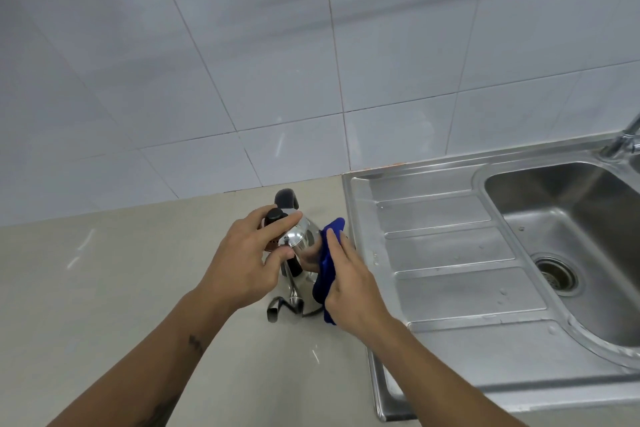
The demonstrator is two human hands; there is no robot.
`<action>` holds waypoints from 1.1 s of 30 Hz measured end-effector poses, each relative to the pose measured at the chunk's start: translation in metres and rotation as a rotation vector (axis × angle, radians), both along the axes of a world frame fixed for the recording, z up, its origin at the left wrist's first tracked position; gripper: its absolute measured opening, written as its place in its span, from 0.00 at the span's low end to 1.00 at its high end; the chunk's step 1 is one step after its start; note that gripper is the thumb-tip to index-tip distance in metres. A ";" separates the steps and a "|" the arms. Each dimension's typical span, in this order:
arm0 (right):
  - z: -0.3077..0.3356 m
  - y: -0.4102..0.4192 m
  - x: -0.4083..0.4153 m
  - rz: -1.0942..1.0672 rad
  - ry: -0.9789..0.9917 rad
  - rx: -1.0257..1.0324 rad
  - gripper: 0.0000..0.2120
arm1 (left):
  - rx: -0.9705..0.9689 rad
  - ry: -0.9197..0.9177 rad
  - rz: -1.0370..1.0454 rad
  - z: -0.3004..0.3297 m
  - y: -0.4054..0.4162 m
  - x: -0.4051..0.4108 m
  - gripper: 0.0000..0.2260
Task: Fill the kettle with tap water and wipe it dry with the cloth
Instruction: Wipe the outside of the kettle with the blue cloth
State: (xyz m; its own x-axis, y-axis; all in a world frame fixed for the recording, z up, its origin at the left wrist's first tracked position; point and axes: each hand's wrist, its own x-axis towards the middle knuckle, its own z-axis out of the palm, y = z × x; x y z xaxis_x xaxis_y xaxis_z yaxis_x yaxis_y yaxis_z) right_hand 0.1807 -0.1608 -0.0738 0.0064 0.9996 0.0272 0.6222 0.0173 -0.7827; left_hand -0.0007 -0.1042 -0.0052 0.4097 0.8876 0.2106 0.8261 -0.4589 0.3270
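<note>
I see the kettle (300, 242) on the table left of the sink (446, 246); left hand (242, 260) grips its lid, right hand (349, 283) presses the cloth (327, 264) on its side. Filling probably done, wiping underway.

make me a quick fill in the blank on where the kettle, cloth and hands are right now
1. The steel kettle stands on the beige ____, not in the sink.
2. The right hand presses a ____ cloth against the kettle's side.
3. The left hand steadies the kettle at its black ____ knob.
4. The tap stands at the ____ edge of the view.

Missing words: countertop; blue; lid; right
</note>
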 end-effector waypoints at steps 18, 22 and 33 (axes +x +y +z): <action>0.031 0.034 0.029 0.088 0.229 -0.330 0.30 | 0.058 -0.082 0.065 -0.016 -0.014 0.002 0.25; 0.014 0.004 0.015 0.019 0.244 -0.248 0.38 | 0.093 -0.080 0.092 -0.018 -0.018 0.003 0.23; 0.060 0.028 0.013 0.068 0.342 -0.077 0.31 | 0.130 -0.070 0.089 -0.014 -0.020 0.000 0.24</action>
State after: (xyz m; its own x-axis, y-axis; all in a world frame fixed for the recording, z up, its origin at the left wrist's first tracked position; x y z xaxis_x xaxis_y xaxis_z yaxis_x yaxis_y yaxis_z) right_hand 0.1934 -0.1328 -0.0142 -0.0647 0.9971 -0.0404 0.3232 -0.0174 -0.9462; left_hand -0.0007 -0.1242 -0.0192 0.3108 0.8830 0.3516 0.8425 -0.4273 0.3282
